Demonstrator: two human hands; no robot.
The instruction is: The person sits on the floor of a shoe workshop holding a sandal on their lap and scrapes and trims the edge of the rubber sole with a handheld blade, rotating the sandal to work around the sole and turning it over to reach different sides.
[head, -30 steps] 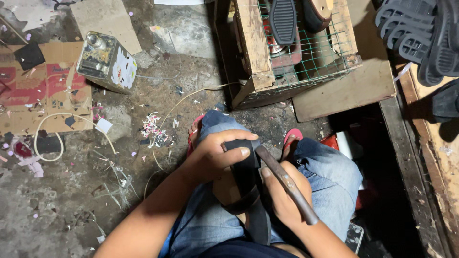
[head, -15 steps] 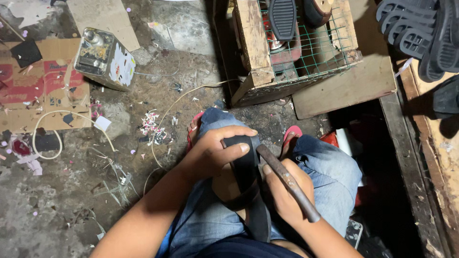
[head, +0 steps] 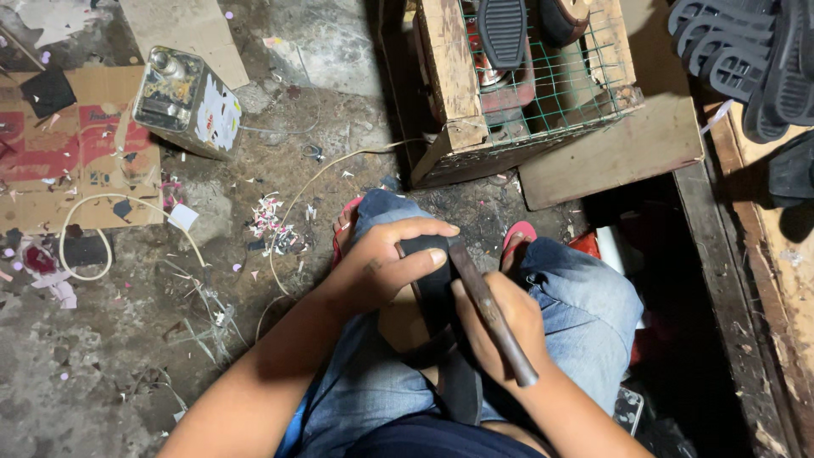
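Wooden crate [head: 449, 76] with green wire mesh stands on the floor beyond the knees. Nearer than the crate, over the lap: left hand [head: 386, 263], grip clamped around a black strap [head: 437, 288]; right hand [head: 500, 326], grip wrapped around a wooden tool handle [head: 492, 314].

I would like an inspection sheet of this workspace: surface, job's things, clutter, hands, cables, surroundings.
Surface: rough concrete floor, dirty.
Job's things: black strap over the lap; brown tool laid against it.
Clutter: paper scraps, flattened cardboard, metal can on its side.
Hands: left hand presses the strap; right hand grips the tool.
Cables: white cord looped on the floor.
Surroundings: wooden crate with green mesh, black soles top right.
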